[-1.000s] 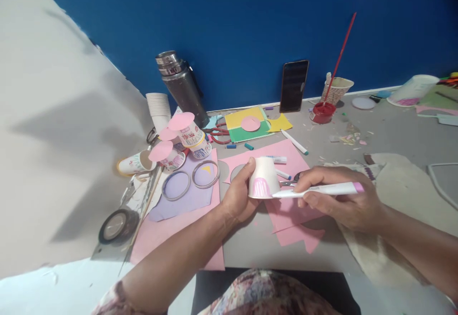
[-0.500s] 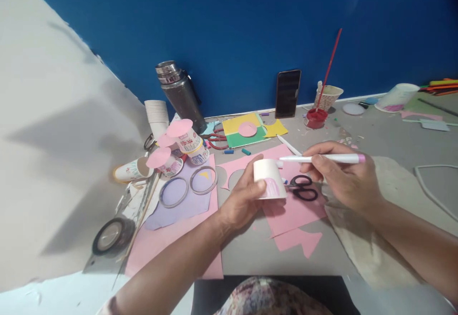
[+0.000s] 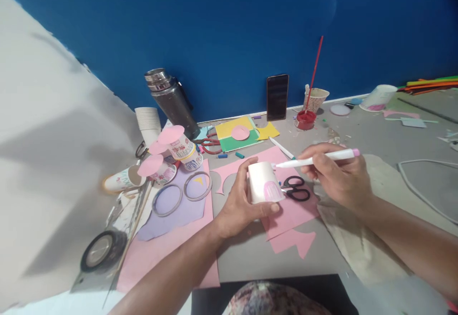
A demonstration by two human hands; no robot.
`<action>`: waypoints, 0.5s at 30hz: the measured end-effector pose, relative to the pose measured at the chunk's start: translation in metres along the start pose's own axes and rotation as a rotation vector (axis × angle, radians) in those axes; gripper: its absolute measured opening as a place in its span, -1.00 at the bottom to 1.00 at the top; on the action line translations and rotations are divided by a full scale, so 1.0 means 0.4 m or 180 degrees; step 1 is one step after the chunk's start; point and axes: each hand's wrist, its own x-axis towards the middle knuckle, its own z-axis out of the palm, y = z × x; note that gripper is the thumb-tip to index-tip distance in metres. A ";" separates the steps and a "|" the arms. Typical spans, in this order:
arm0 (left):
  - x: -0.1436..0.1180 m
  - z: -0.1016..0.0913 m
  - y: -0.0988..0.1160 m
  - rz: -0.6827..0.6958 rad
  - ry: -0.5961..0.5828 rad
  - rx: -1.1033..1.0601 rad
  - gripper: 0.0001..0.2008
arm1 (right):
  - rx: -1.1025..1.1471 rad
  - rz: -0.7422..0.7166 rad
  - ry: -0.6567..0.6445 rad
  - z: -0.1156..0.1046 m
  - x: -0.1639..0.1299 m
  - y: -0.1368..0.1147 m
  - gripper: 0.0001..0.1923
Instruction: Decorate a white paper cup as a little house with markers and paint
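Cupped left hand (image 3: 239,206), pinched right hand (image 3: 341,179)

The desk (image 3: 238,263) before me is grey and quite crowded. Along its back there stand a dark flask (image 3: 173,107), a phone (image 3: 277,98) and, a little forward, a red pot (image 3: 306,120). In the middle lies a yellow and green card (image 3: 229,143). Nearer are pink sheets (image 3: 282,226), and at the right a beige cloth (image 3: 358,246) is spread, with creases.

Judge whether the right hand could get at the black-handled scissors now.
Probably yes: the scissors lie nearby, handles uncovered, though the right hand holds a marker it may need to set down.
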 end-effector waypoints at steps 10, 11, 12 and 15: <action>0.000 0.012 0.005 0.0111 0.0117 0.0337 0.03 | -0.0668 -0.1363 -0.0823 0.028 -0.013 -0.037 -0.84; 0.000 0.010 0.003 0.0142 0.0161 0.0441 0.03 | -0.0711 -0.1401 -0.0857 0.028 -0.013 -0.037 -0.84; -0.001 0.008 0.000 0.0172 0.0208 0.0551 0.03 | -0.0749 -0.1436 -0.0890 0.028 -0.013 -0.036 -0.84; -0.003 0.003 -0.006 0.0228 0.0292 0.0800 0.05 | -0.0859 -0.1528 -0.0938 0.027 -0.011 -0.037 -0.84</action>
